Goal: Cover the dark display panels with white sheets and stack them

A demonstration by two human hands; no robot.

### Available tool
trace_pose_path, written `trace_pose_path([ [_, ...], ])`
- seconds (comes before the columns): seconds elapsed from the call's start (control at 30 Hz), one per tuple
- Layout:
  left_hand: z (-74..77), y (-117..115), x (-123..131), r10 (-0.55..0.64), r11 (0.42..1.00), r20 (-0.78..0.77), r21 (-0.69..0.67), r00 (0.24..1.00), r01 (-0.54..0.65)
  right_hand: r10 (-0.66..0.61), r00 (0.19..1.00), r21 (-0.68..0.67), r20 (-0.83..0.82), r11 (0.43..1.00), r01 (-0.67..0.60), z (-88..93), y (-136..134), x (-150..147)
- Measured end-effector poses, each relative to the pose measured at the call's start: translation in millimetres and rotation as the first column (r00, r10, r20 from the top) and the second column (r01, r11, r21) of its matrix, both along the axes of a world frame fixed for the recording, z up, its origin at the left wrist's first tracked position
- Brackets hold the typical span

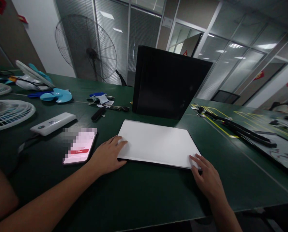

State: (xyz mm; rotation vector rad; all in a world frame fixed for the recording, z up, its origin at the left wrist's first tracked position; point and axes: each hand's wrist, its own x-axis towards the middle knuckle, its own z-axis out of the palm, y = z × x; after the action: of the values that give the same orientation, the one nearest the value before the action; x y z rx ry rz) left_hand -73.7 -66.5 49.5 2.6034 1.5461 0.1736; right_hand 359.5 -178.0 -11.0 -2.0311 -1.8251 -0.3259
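Note:
A closed white laptop (155, 143) lies flat on the green table (139, 193) in front of me. My left hand (108, 156) rests at its near left corner, fingers spread and lying on the edge. At the near right corner my right hand (205, 175) touches the lid with fingers stretched out. Neither hand grips anything.
A lit phone (79, 148) lies just left of my left hand, a white remote-like bar (53, 123) beyond it. A black monitor back (168, 83) stands behind the laptop. Fan grilles (9, 112) and blue fan blades (56, 95) sit at left, a black tripod (238, 127) at right.

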Motion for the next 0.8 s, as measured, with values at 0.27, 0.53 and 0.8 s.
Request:
trace_pose_path([
  [0.27, 2.0, -8, -1, -0.303, 0.884, -0.064, 0.354, 0.951, 0.305, 0.29, 0.946, 0.119, 0.145, 0.944, -0.308, 19.0, -1, -19],
  [0.53, -4.4, -8, -5, -0.536, 0.561, -0.177, 0.656, 0.825, 0.505, 0.614, 0.737, 0.044, 0.281, 0.759, -0.649, 38.2, 15, -23],
  [0.8, 16.5, -21, 4, -0.591, 0.509, -0.147, 0.695, 0.793, 0.508, 0.665, 0.625, 0.172, 0.41, 0.617, -0.768, 47.9, -12, 13],
])
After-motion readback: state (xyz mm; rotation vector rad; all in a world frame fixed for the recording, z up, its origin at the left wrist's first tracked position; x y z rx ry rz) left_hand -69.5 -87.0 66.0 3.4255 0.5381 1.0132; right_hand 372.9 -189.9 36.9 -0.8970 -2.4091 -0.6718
